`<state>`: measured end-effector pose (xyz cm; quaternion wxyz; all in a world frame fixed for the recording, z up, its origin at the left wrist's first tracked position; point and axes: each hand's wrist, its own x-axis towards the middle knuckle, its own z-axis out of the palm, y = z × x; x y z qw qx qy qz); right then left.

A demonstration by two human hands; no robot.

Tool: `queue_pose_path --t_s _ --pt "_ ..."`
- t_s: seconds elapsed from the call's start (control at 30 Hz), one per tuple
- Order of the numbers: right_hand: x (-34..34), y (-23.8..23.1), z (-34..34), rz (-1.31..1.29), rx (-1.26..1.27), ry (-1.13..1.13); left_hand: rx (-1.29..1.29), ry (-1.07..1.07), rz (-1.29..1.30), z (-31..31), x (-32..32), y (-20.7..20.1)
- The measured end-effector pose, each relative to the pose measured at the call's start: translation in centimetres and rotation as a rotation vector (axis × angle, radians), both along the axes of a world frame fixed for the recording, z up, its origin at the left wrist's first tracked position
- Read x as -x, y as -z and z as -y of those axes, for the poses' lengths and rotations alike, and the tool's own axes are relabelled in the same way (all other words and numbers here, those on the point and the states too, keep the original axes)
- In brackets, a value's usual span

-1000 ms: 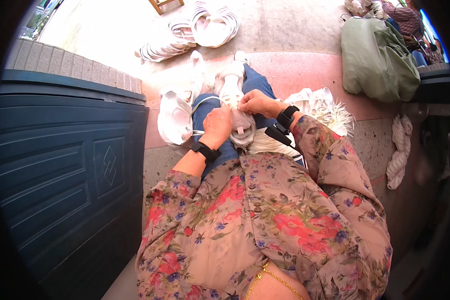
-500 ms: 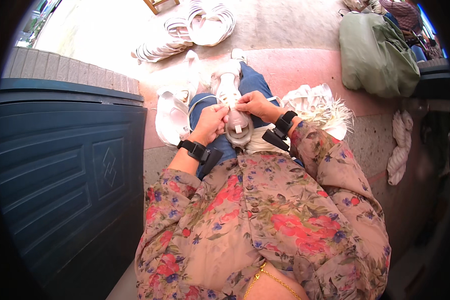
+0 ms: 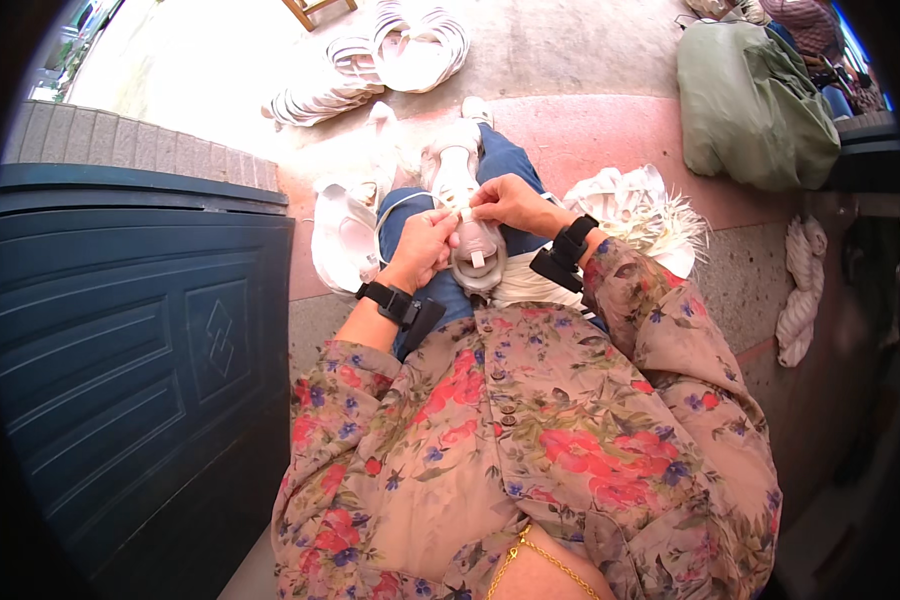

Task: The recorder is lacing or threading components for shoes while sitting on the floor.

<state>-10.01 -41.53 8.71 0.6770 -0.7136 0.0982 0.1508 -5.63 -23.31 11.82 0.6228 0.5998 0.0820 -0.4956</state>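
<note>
A pale pinkish-white sneaker (image 3: 454,172) rests between my jeans-clad legs, its padded tongue and heel opening toward me. Over its upper eyelets, my left hand (image 3: 422,246) is closed in a pinch at the left side of the tongue. Opposite it, my right hand (image 3: 516,206) pinches at the top of the lacing, the two sets of fingertips nearly touching. Both appear to grip the white shoelace (image 3: 394,204), which loops out to the left; the gripped part is mostly hidden by my fingers. A bundle of white laces (image 3: 538,284) lies across my lap.
Another white shoe (image 3: 344,236) sits left of my leg. To the right is a heap of white laces (image 3: 622,200) with frayed ends. Striped coils (image 3: 420,48) lie farther out. A green bag (image 3: 752,108), a twisted white bundle (image 3: 800,290) and a blue door panel (image 3: 130,330) flank me.
Very little differs. The fingers of my right hand have shifted slightly at the lacing, while my left hand and the sneaker stay in place.
</note>
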Motion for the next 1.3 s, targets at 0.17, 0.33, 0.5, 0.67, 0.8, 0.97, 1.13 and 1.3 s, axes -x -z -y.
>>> queue_pose_path --t_s 0.17,0.33,0.5,0.67,0.8,0.97,1.13,1.3 --pt "0.2 -0.1 0.3 0.091 0.248 -0.075 -0.02 0.034 0.019 0.2 0.0 -0.1" --pt "0.5 0.2 -1.4 0.124 0.333 0.101 0.018 0.048 0.011 0.1 0.0 -0.1" --pt "0.6 0.5 -1.8 0.258 0.413 0.041 0.016 0.05 0.003 -0.2 -0.2 0.0" --pt "0.4 0.0 -1.7 0.208 0.316 0.12 0.026 0.066 -0.001 -0.1 -0.2 0.1" --pt "0.3 -0.2 -1.4 0.217 0.219 0.035 0.046 0.024 -0.017 -0.4 -0.3 0.2" --pt "0.5 0.2 -1.8 0.261 0.283 0.035 0.011 0.057 0.028 -0.1 -0.1 0.9" --pt "0.5 -2.0 0.2 0.251 0.506 -0.127 -0.261 0.278 0.585 0.4 -0.6 -0.1" --pt "0.2 -5.3 3.5 -0.012 0.543 -0.217 0.091 0.068 0.224 -3.0 -3.7 -5.1"
